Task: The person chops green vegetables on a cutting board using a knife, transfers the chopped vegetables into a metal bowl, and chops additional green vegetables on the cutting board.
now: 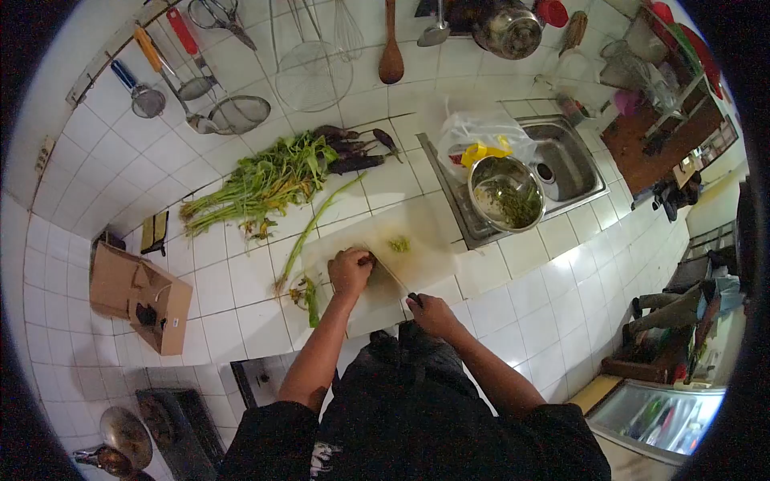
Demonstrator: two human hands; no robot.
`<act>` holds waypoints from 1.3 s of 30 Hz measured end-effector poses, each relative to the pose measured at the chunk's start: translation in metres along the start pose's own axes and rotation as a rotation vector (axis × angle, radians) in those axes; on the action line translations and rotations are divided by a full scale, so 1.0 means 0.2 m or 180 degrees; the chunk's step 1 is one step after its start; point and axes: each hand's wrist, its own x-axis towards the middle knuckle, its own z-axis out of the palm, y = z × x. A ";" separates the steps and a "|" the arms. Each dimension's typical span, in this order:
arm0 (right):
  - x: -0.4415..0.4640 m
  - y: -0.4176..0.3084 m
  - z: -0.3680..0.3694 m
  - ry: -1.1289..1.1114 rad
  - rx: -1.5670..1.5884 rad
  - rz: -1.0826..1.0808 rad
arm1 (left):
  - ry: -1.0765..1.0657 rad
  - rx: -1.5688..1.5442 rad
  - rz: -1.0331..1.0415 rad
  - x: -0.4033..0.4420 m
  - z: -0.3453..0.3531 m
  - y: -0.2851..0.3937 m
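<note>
My right hand [434,315] grips the black handle of a kitchen knife [395,278], its thin blade slanting up and left across a pale cutting board [429,224]. My left hand [350,272] is closed on the board near the blade's tip; what its curled fingers hold, if anything, is hidden. A small heap of chopped green pieces [399,243] lies on the board beyond the blade. Left of the board rest a long green stalk [315,222] and some loose leaves [311,301].
Leafy greens [273,176] and dark purple eggplants [357,163] lie against the back wall. A metal bowl [484,223] with chopped greens stands beside the sink [589,180], near a plastic bag [489,128]. At the left is an open cardboard box [172,313]. Utensils hang above.
</note>
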 end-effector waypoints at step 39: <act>-0.01 0.09 0.01 0.0053 0.0004 0.0188 | -0.0037 -0.0310 0.0114 0.02 0.07 -0.11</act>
